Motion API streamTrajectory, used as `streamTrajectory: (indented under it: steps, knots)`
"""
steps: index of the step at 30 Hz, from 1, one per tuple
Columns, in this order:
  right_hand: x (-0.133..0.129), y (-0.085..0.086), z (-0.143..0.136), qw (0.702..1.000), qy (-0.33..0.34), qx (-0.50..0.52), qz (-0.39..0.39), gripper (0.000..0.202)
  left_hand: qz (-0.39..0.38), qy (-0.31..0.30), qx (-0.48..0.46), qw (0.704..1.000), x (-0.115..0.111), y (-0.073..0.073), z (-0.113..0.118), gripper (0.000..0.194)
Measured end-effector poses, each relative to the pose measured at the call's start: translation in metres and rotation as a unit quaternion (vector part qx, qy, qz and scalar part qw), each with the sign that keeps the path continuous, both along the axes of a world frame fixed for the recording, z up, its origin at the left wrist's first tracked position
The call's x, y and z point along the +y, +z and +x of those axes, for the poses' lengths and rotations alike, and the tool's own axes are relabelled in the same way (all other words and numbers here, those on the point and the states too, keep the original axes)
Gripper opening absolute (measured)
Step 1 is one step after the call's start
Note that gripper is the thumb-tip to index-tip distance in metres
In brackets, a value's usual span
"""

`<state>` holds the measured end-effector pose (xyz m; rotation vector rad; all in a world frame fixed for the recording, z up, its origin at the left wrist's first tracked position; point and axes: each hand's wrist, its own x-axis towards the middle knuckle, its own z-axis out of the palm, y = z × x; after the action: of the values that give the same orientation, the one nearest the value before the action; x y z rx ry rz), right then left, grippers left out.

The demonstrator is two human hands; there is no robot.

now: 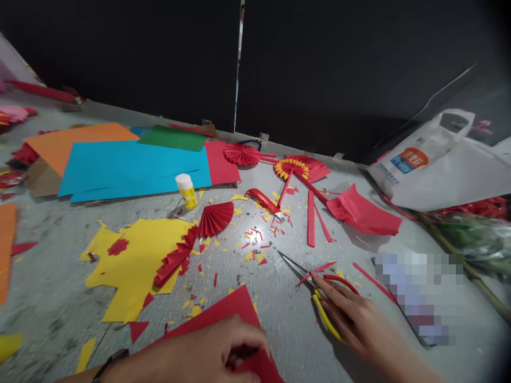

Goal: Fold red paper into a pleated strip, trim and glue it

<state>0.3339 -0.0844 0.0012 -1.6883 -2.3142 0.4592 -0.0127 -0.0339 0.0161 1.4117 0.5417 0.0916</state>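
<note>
At the bottom centre, my left hand [223, 346] is closed on a sheet of red paper [235, 306], fingers curled over its lower part. On the right, my right hand [347, 308] reaches over the scissors [327, 318], which have one red and one yellow handle; its fingers touch them near the pivot, and the blades point up and left. Red and yellow paper scraps [255, 242] lie beyond both hands. A pleated red paper piece [178, 258] rests on a cut yellow sheet [143, 260] to the left.
A glue stick [186, 191] stands near blue sheets [136, 167]. Behind the scraps lie a red cutter [261, 199] and a red-and-yellow paper rosette [291, 169]. A white bag [443, 159] and a blurred flat object [415, 298] are at the right. A dark wall [159, 64] bounds the back.
</note>
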Motion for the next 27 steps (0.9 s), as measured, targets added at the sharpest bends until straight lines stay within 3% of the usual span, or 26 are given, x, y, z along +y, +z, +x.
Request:
streamTrajectory:
  steps: [27]
  knots:
    - [0.0012,-0.0060,-0.0082,0.999,-0.002,-0.031,0.016,0.061,-0.009,-0.003,0.008,1.000,0.0005,0.0020,-0.0008,0.019]
